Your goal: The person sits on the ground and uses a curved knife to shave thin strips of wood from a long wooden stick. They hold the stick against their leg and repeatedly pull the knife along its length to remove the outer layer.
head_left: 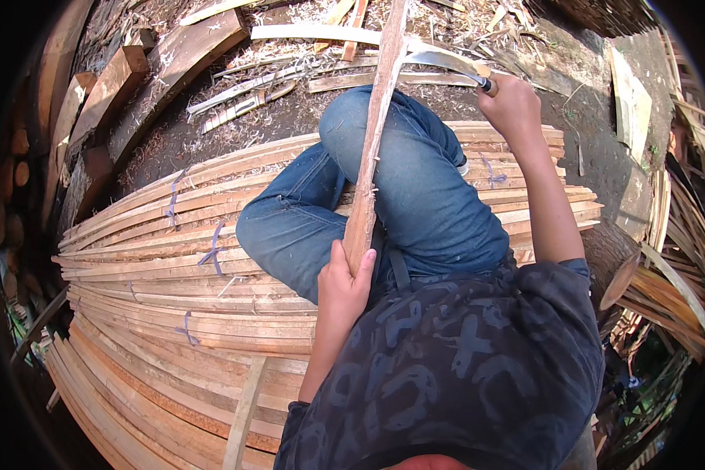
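Observation:
My left hand [345, 283] grips the near end of a long, rough wooden strip [372, 149]. The strip slants up and away over my jeans-clad knee, and its far end runs out at the top edge. My right hand [511, 106], out to the right, is closed round the handle of a long-bladed knife [440, 59]. Its shiny, slightly curved blade points left and reaches the strip's right side beyond the knee. Whether the edge bites into the wood cannot be made out.
Beneath me lie bundles of sawn strips [149, 227], tied with purple string [213, 251]. Thick curved timbers [172, 66] stand at the far left. Shavings and offcuts [251, 98] litter the ground ahead. A log [609, 258] and more split wood [674, 301] are on the right.

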`<state>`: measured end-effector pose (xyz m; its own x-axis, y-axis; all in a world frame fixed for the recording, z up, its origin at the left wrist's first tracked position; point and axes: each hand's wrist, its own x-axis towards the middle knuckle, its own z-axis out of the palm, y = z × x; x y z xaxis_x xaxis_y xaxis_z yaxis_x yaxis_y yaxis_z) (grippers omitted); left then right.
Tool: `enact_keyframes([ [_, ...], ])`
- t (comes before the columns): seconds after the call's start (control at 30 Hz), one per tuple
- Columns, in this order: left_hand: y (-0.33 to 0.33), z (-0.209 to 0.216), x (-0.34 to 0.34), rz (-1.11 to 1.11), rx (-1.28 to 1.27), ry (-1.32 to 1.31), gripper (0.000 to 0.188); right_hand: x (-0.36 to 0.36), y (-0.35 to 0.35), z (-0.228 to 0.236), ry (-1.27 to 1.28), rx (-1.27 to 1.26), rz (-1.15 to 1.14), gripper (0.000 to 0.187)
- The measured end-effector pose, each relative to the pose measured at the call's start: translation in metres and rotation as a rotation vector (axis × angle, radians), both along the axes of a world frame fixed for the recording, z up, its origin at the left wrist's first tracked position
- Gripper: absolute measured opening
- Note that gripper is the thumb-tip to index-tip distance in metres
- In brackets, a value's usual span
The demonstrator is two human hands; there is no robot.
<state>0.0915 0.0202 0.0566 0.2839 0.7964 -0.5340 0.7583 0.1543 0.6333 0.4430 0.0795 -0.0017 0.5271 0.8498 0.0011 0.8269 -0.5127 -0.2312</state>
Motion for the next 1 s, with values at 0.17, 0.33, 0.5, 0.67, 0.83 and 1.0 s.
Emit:
enact_keyframes([
  [0.17,-0.004,-0.002,-0.014,0.155,-0.317,-0.324,0.029,-0.054,0.014,0.008,0.092,0.046,0.218,0.018],
  [0.33,-0.008,-0.002,-0.018,0.261,-0.591,-0.537,0.031,-0.060,0.033,0.001,0.002,-0.105,0.310,0.017],
  [0.5,-0.011,-0.002,-0.016,0.312,-0.632,-0.588,0.036,-0.052,0.049,0.001,-0.056,-0.085,0.313,0.015],
  [0.67,-0.008,-0.002,-0.015,0.307,-0.654,-0.623,0.039,-0.030,0.065,-0.006,-0.087,-0.001,0.309,0.013],
  [0.83,-0.006,-0.003,-0.013,0.357,-0.789,-0.682,0.046,-0.049,0.055,-0.008,-0.107,0.063,0.353,0.017],
  [1.0,-0.006,-0.006,-0.015,0.358,-0.817,-0.702,0.047,-0.080,0.030,-0.004,-0.026,0.052,0.502,0.012],
])
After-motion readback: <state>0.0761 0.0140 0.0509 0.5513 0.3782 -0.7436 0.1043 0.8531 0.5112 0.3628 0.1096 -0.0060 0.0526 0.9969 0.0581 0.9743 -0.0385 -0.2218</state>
